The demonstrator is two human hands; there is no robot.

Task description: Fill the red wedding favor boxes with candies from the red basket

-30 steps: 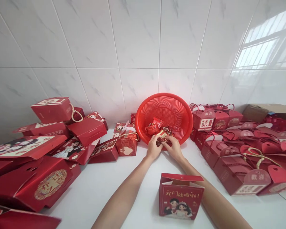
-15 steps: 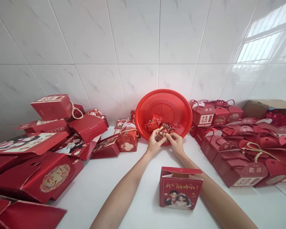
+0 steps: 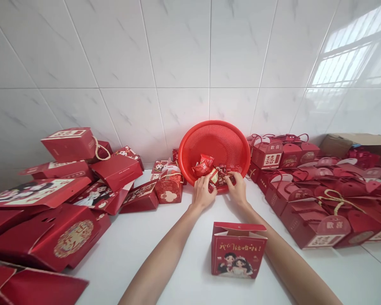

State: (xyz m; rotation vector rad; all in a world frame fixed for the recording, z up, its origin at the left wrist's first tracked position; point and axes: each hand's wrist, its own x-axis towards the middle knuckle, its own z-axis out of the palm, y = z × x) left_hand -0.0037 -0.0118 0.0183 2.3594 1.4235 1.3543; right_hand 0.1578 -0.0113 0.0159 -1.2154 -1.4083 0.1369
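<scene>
Wrapped sweets (image 3: pixel 203 165) lie in the tilted red colander (image 3: pixel 214 135) at the fingertips of our left hand (image 3: pixel 203 193) and right hand (image 3: pixel 238 190), which stand apart; whether either grips one, we cannot tell. Nearer us stands a wedding favour box (image 3: pixel 238 254), with red gift boxes (image 3: pixel 305 220) on both sides.

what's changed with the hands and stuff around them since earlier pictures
The right hand has moved right, away from the left hand, which stays at the basket. They were together on a small packet; what either grips now is unclear. The front box, left box pile and right box rows stayed put.
</scene>
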